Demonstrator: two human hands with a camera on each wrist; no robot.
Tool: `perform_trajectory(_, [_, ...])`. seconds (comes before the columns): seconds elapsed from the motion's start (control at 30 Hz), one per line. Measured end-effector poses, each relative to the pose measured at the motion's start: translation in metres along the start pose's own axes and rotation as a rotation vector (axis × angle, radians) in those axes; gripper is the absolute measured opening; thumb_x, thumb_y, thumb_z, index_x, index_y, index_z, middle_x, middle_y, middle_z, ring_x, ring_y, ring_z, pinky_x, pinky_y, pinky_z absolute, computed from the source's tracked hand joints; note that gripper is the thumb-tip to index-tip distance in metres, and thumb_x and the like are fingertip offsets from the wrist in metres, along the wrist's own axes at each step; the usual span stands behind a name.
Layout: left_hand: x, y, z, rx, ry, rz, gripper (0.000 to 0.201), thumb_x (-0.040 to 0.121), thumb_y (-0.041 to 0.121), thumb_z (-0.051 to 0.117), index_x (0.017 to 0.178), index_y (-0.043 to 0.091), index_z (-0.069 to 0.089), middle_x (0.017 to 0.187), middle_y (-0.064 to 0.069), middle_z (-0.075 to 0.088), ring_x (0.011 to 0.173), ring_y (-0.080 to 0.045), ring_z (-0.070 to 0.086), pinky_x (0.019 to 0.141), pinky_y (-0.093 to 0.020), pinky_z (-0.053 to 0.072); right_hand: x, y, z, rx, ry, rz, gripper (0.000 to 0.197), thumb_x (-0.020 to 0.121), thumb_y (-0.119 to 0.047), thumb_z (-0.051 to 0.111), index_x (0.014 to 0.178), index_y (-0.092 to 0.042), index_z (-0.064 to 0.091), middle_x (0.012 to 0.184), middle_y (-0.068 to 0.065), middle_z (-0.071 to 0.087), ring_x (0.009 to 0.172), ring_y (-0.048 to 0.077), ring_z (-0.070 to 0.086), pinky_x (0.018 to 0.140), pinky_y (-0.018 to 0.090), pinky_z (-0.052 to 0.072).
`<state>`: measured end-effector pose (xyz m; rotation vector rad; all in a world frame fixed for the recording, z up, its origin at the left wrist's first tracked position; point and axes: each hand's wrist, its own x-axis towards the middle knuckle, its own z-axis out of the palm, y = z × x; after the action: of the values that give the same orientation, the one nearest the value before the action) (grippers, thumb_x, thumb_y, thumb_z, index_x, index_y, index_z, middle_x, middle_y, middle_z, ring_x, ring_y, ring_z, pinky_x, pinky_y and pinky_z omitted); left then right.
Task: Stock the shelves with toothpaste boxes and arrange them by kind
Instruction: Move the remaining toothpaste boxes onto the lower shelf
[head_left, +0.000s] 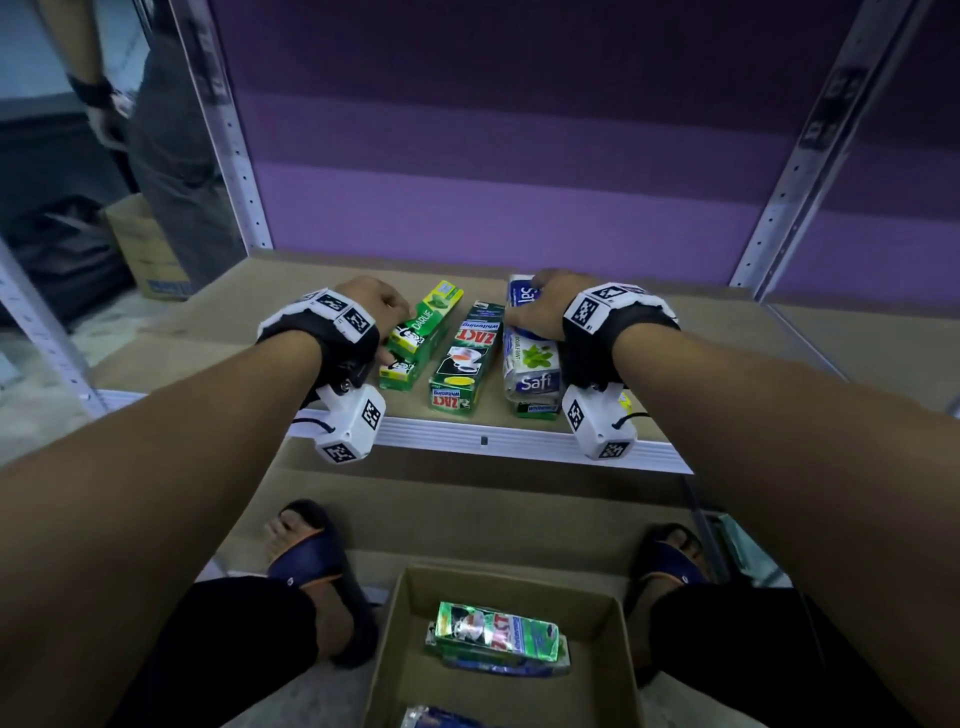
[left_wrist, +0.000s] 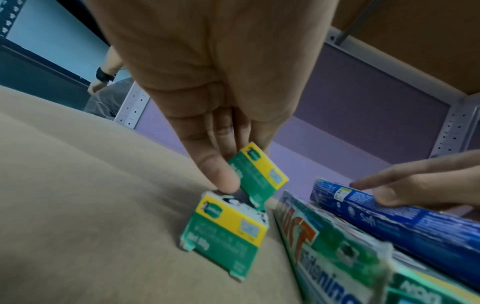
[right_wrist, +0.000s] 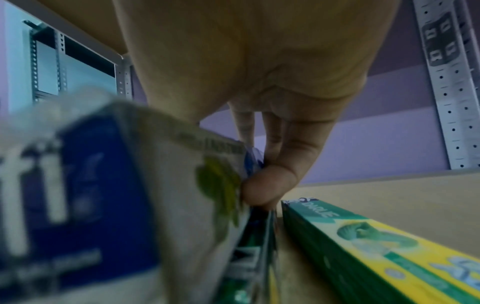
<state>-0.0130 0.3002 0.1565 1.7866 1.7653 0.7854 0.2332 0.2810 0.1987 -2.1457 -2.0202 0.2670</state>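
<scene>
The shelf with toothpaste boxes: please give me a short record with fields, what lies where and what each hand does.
shelf: brown board in a metal rack, purple back panel
left group: two Darlie boxes, one lying on the other
middle: Zact box, flat
right group: Safi boxes, stacked
left hand: grip on the upper Darlie box
right hand: grip on the top Safi box
carton on the floor: open, another Zact box inside

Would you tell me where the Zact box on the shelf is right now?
In the head view, the Zact box lies flat mid-shelf, between the Darlie boxes and the Safi boxes.
</scene>
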Motion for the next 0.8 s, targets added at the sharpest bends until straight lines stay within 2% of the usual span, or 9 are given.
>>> perform_trajectory(0.03, [0.0, 0.001, -0.001, 0.032, 0.015, -0.005, 0.014, 0.087, 0.037, 0.064, 0.081, 0.026, 0.071, 0.065, 0.008, 0.071, 0.047, -0.022, 0.068, 0.042, -0.02, 0.045, 0.0, -0.001, 0.001, -0.004, 0.0, -0.002, 0.083, 0.069, -0.07, 0.057, 0.137, -0.024, 0.048, 0.134, 0.005, 0.058, 0.111, 0.031, 0.059, 0.085, 0.035, 0.046])
perform_trajectory(0.1, [-0.001, 0.004, -0.004, 0.146, 0.068, -0.001, 0.021, 0.083, 0.044, 0.066, 0.082, 0.024, 0.072, 0.062, 0.01, 0.068, 0.053, -0.015, 0.065, 0.05, -0.018, 0.041, -0.002, -0.002, 0.002, -0.031, -0.002, -0.006, 0.084, 0.07, -0.072, 0.054, 0.139, -0.025, 0.047, 0.138, 0.004, 0.055, 0.117, 0.031, 0.057, 0.087, 0.037, 0.045])
perform_trajectory(0.2, [-0.003, 0.008, -0.006, 0.262, 0.095, 0.007, 0.029, 0.082, 0.051, 0.068, 0.083, 0.023, 0.072, 0.075, 0.006, 0.066, 0.07, -0.016, 0.058, 0.068, -0.021, 0.037, -0.005, -0.004, -0.001, -0.077, -0.008, -0.022, 0.086, 0.07, -0.076, 0.049, 0.14, -0.025, 0.047, 0.139, 0.005, 0.055, 0.118, 0.033, 0.057, 0.094, 0.04, 0.047])
perform_trajectory(0.27, [-0.007, 0.009, -0.008, 0.299, 0.074, 0.01, 0.03, 0.083, 0.051, 0.068, 0.087, 0.022, 0.072, 0.081, 0.003, 0.066, 0.079, -0.018, 0.059, 0.072, -0.023, 0.039, -0.008, -0.005, -0.005, -0.11, -0.006, -0.035, 0.081, 0.075, -0.075, 0.05, 0.137, -0.023, 0.05, 0.136, 0.006, 0.058, 0.115, 0.033, 0.059, 0.093, 0.039, 0.048])
perform_trajectory(0.4, [-0.02, 0.014, -0.011, 0.327, 0.057, 0.025, 0.029, 0.084, 0.047, 0.07, 0.095, 0.02, 0.073, 0.092, -0.001, 0.069, 0.087, -0.02, 0.063, 0.077, -0.025, 0.047, -0.021, -0.005, -0.012, -0.166, -0.015, -0.078, 0.057, 0.088, -0.061, 0.056, 0.125, -0.018, 0.061, 0.12, 0.007, 0.066, 0.1, 0.028, 0.063, 0.081, 0.033, 0.05])
perform_trajectory(0.47, [-0.029, 0.018, -0.014, 0.338, 0.057, 0.041, 0.028, 0.085, 0.044, 0.071, 0.097, 0.018, 0.072, 0.096, -0.001, 0.07, 0.092, -0.02, 0.063, 0.081, -0.027, 0.047, -0.033, -0.005, -0.017, -0.206, -0.021, -0.119, 0.047, 0.092, -0.049, 0.058, 0.123, -0.015, 0.063, 0.119, 0.008, 0.067, 0.103, 0.028, 0.063, 0.081, 0.032, 0.051])
perform_trajectory(0.57, [-0.045, 0.025, -0.019, 0.367, 0.033, 0.072, 0.028, 0.084, 0.043, 0.072, 0.097, 0.018, 0.072, 0.094, 0.001, 0.069, 0.093, -0.018, 0.063, 0.081, -0.026, 0.046, -0.055, -0.004, -0.027, -0.266, -0.024, -0.168, 0.041, 0.096, -0.04, 0.056, 0.125, -0.012, 0.063, 0.123, 0.008, 0.066, 0.11, 0.028, 0.063, 0.084, 0.032, 0.05])
perform_trajectory(0.67, [-0.061, 0.032, -0.025, 0.341, 0.021, 0.108, 0.027, 0.081, 0.044, 0.075, 0.09, 0.019, 0.072, 0.09, 0.002, 0.071, 0.09, -0.017, 0.065, 0.082, -0.028, 0.049, -0.077, -0.002, -0.035, -0.266, -0.058, -0.19, 0.034, 0.095, -0.033, 0.058, 0.119, -0.012, 0.068, 0.117, 0.01, 0.07, 0.102, 0.027, 0.069, 0.087, 0.037, 0.058])
perform_trajectory(0.8, [-0.084, 0.042, -0.035, 0.326, -0.03, 0.181, 0.027, 0.078, 0.048, 0.075, 0.09, 0.024, 0.07, 0.087, 0.008, 0.07, 0.079, -0.012, 0.063, 0.063, -0.022, 0.044, -0.107, 0.007, -0.039, -0.179, -0.031, -0.218, 0.023, 0.09, -0.025, 0.059, 0.104, -0.012, 0.071, 0.1, 0.01, 0.072, 0.087, 0.027, 0.071, 0.073, 0.039, 0.061])
